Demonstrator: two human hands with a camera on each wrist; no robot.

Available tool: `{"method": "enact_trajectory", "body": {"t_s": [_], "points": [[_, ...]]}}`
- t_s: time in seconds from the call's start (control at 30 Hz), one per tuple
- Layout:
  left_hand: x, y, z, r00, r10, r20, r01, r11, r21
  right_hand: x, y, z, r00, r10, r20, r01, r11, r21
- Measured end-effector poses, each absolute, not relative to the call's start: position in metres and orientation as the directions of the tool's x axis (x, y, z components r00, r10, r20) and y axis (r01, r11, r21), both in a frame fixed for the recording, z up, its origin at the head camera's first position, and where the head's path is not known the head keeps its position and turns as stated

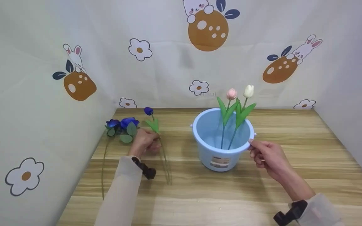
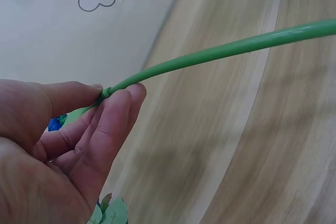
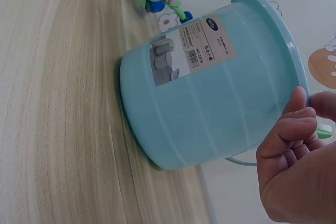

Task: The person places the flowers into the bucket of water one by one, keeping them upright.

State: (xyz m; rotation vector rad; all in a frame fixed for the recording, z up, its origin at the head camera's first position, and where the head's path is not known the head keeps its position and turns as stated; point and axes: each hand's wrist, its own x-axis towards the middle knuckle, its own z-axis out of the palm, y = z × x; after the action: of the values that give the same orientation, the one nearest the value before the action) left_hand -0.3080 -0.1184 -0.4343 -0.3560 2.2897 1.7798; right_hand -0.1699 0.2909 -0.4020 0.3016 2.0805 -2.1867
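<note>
My left hand [image 1: 144, 141] pinches the green stem [image 2: 226, 51] of a blue artificial tulip [image 1: 148, 110] just below its leaves, thumb against fingertips. The rest of the stem reaches toward the front, low over the table. With thumb and fingers my right hand [image 1: 269, 157] grips the rim of a light blue plastic bucket [image 1: 204, 150], which stands upright on the table with a printed label [image 3: 197, 51] on its side. Inside it, a pink tulip [image 1: 231, 94] and a white tulip [image 1: 248, 91] lean against the wall, their blooms above the rim.
Blue roses [image 1: 129, 122] with long stems lie at the left edge of the wooden table [image 1: 294, 157], beside my left hand. Patterned cloth [image 1: 165, 72] with rabbits, fruit and flowers encloses the table at the back and both sides.
</note>
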Motion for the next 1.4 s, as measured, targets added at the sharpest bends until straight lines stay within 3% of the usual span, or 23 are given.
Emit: {"method": "enact_trajectory", "body": {"t_s": [0.57,1.4], "points": [[-0.307,-0.114,-0.425,-0.944,-0.033,-0.329,-0.33,0.177,0.927,-0.17,0.291,-0.401,-0.971,0.06,-0.229,0.226,-0.063,-0.972],[-0.299,-0.075,-0.379,-0.964,0.012,-0.267,-0.267,0.032,0.963,-0.169,0.29,-0.402,-0.973,0.058,-0.224,0.221,-0.054,-0.974]]}}
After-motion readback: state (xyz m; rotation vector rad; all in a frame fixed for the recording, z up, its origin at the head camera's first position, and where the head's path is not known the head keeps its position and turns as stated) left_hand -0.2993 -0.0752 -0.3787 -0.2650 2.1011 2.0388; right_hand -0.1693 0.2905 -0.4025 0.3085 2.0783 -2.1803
